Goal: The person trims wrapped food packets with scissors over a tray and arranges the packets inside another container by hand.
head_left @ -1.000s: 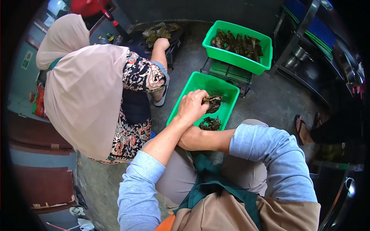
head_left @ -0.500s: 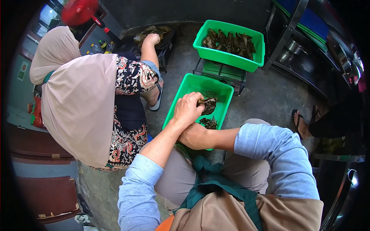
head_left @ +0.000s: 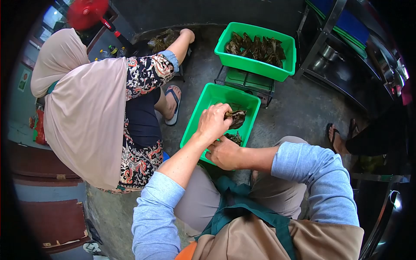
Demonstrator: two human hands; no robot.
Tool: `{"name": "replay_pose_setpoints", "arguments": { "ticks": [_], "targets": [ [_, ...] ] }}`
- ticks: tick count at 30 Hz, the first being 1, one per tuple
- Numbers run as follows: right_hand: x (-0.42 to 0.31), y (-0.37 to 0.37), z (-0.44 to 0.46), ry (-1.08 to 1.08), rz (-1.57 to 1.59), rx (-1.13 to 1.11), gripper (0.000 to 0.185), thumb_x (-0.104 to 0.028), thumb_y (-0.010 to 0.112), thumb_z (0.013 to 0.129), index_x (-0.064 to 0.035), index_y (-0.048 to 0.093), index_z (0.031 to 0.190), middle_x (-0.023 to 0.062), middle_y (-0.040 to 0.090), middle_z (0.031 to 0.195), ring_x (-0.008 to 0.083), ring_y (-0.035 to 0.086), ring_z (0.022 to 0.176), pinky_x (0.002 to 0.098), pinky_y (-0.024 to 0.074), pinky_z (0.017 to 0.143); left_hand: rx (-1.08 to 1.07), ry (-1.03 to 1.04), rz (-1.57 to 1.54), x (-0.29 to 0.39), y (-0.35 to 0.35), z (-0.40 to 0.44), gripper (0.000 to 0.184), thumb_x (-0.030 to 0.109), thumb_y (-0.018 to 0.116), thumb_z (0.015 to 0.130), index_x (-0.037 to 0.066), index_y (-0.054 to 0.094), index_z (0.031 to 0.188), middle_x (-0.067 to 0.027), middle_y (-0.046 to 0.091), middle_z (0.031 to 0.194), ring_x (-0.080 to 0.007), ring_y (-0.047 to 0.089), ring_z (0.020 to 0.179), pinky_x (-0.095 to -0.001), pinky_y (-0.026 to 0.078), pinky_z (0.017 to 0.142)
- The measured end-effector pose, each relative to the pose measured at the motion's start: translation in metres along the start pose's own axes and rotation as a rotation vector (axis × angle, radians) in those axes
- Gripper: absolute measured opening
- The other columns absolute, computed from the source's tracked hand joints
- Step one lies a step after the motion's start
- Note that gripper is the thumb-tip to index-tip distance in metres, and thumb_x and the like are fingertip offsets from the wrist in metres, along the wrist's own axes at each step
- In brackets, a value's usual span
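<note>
Over the near green tub (head_left: 203, 97), my left hand (head_left: 214, 123) pinches the end of a dark leaf bundle (head_left: 237, 119), which hangs to the right of its fingers. Just below it, at the tub's near side, is my right hand (head_left: 225, 153); its fingers are curled, and whatever they hold is too small to make out. A heap of dark leaf scraps (head_left: 234, 138) lies in the tub, partly hidden behind my right hand.
A second green tub (head_left: 255, 65) with several leaf bundles rests on a black metal stand (head_left: 245, 83). At the left a person (head_left: 86, 117) in a headscarf reaches towards leaf-wrapped items (head_left: 162, 41). Another person's feet (head_left: 340, 138) and a metal shelf (head_left: 325, 56) are at the right.
My right hand has moved out from under my left wrist, and its fingers now show. My left hand still holds the bundle. The other person's arm has shifted right and their foot shows more.
</note>
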State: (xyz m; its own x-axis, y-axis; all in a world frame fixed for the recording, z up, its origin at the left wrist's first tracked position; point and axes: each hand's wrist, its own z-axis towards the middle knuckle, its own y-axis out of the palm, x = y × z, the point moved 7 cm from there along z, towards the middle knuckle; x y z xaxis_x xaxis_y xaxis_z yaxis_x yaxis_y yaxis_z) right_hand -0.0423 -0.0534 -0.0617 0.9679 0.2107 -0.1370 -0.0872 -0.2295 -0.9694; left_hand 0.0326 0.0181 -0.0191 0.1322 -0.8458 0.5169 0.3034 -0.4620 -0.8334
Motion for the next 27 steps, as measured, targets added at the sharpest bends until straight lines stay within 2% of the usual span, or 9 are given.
{"name": "replay_pose_setpoints", "arguments": {
  "ticks": [4, 13, 17, 27],
  "targets": [
    [0.0, 0.007, -0.001, 0.015, 0.0, -0.081, 0.032, -0.025, 0.05, 0.091, -0.0083, 0.064, 0.114, 0.0132, 0.057, 0.121, 0.0305, 0.049, 0.121, 0.0527, 0.0335, 0.105, -0.014, 0.01, -0.003, 0.002, 0.004, 0.0, 0.019, 0.011, 0.067, 0.072, 0.005, 0.064, 0.09, -0.0131, 0.066, 0.092, -0.0344, 0.062, 0.088, -0.0453, 0.05, 0.078],
    [-0.005, 0.011, -0.004, 0.03, 0.018, -0.157, 0.033, -0.022, 0.05, 0.09, -0.0081, 0.062, 0.117, 0.0133, 0.057, 0.121, 0.029, 0.051, 0.118, 0.0488, 0.0373, 0.099, -0.037, 0.006, -0.007, 0.004, 0.005, -0.004, 0.02, 0.011, 0.067, 0.072, 0.005, 0.064, 0.09, -0.013, 0.066, 0.091, -0.034, 0.062, 0.088, -0.0449, 0.05, 0.078],
    [-0.005, 0.009, -0.007, 0.033, 0.017, -0.155, 0.033, -0.022, 0.049, 0.09, -0.0078, 0.062, 0.117, 0.0134, 0.057, 0.121, 0.0291, 0.051, 0.117, 0.0486, 0.0375, 0.098, -0.018, 0.041, -0.017, 0.005, 0.006, -0.003, 0.021, 0.011, 0.066, 0.073, 0.003, 0.063, 0.093, -0.0144, 0.063, 0.085, -0.035, 0.061, 0.085, -0.0439, 0.049, 0.076],
    [-0.001, 0.013, -0.008, 0.037, 0.078, -0.158, 0.033, -0.021, 0.049, 0.09, -0.0069, 0.062, 0.116, 0.0149, 0.057, 0.121, 0.0308, 0.051, 0.118, 0.0516, 0.035, 0.102, -0.03, 0.035, -0.02, 0.005, 0.007, -0.002, 0.02, 0.012, 0.066, 0.074, 0.003, 0.062, 0.092, -0.0144, 0.063, 0.086, -0.0347, 0.061, 0.086, -0.0436, 0.049, 0.077]
  ]
}}
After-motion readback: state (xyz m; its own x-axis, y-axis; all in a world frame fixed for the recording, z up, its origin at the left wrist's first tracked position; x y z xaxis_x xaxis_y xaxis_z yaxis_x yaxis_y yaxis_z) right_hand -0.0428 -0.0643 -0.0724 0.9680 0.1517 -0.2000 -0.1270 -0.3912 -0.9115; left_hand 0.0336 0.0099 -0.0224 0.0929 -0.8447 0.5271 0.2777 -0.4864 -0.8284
